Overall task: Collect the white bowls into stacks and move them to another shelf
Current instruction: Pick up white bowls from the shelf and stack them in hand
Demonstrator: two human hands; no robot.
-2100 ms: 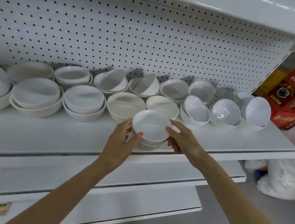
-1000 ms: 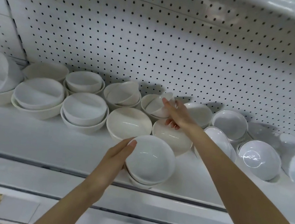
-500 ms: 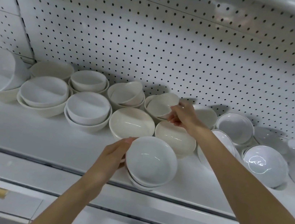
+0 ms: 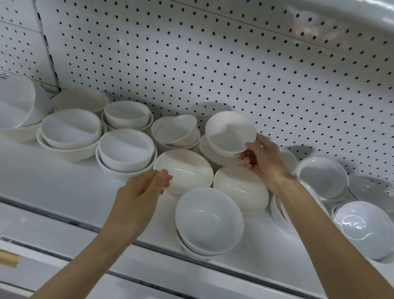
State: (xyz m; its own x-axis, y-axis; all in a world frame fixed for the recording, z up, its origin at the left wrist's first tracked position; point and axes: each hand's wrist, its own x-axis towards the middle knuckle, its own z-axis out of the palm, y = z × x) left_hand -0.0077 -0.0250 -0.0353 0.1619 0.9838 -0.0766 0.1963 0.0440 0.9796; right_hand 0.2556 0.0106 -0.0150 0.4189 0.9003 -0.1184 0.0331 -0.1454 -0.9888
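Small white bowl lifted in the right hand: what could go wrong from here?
1. The right hand pinches the small white ceramic bowl by one side of its rim, tilted above a cream bowl; a weak grip might let it drop and chip both.
2. The short stack of white bowls sits near the front edge of the white shelf, and the left hand hovers beside it, not touching; an off-centre landing might nudge it off.
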